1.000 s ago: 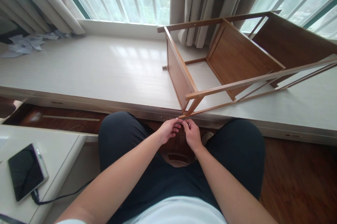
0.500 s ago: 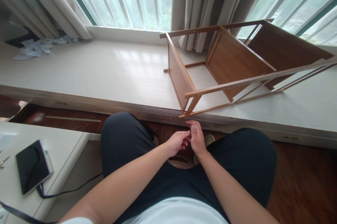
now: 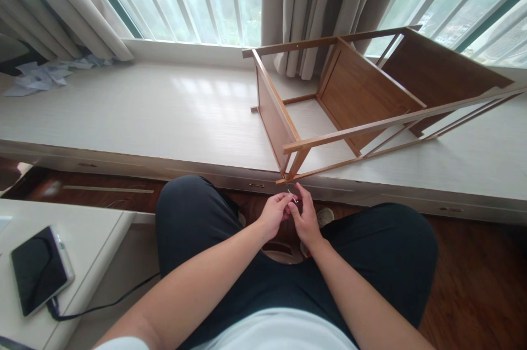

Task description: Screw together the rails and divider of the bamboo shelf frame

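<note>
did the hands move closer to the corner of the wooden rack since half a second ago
Yes. Both hands, left hand and right hand, rose toward the wooden rack corner, fingers now just below it.

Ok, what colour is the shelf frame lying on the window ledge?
Warm brown wood, the shelf frame lies tipped on the pale window ledge, clearest in the head view.

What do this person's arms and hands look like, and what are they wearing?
Both forearms are bare, with no sleeves reaching them and no gloves. The left hand and right hand show no watch or bracelet. A white top and dark trousers are worn.
</note>
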Demonstrator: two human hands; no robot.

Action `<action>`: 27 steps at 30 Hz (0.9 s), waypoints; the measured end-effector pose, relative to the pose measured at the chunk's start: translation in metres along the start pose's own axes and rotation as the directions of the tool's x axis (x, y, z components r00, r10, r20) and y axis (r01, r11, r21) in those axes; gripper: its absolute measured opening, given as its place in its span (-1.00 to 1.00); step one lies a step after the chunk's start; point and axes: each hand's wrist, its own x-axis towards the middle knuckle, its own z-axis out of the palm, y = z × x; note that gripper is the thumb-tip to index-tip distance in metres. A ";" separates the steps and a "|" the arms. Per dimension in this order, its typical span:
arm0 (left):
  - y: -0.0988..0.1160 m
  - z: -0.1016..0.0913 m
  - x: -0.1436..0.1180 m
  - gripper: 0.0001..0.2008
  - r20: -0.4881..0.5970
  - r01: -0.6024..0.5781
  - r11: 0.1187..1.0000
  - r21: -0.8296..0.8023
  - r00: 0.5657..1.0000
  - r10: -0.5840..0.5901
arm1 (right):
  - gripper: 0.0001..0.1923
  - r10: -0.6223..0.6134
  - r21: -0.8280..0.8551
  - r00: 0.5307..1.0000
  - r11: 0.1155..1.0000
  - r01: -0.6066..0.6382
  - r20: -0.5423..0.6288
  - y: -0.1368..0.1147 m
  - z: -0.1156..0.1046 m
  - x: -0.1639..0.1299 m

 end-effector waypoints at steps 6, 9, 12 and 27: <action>0.006 -0.001 0.002 -0.47 -0.019 -0.095 0.993 0.064 0.995 0.097 | -0.78 0.023 -0.032 0.999 0.999 -0.024 -0.040 -0.003 -0.006 -0.001; 0.006 -0.001 0.002 -0.47 -0.006 -0.109 0.990 0.087 0.994 0.110 | -0.81 0.020 -0.044 1.000 0.999 -0.020 -0.010 -0.005 -0.007 -0.001; 0.007 -0.002 0.003 -0.48 0.005 -0.114 0.988 0.103 0.993 0.114 | -0.81 0.022 -0.047 1.000 0.999 -0.021 0.006 -0.006 -0.006 -0.001; 0.010 -0.003 0.006 -0.52 0.036 -0.130 0.982 0.138 0.991 0.126 | -0.77 0.038 -0.031 0.999 0.999 -0.038 0.010 -0.007 -0.006 0.000</action>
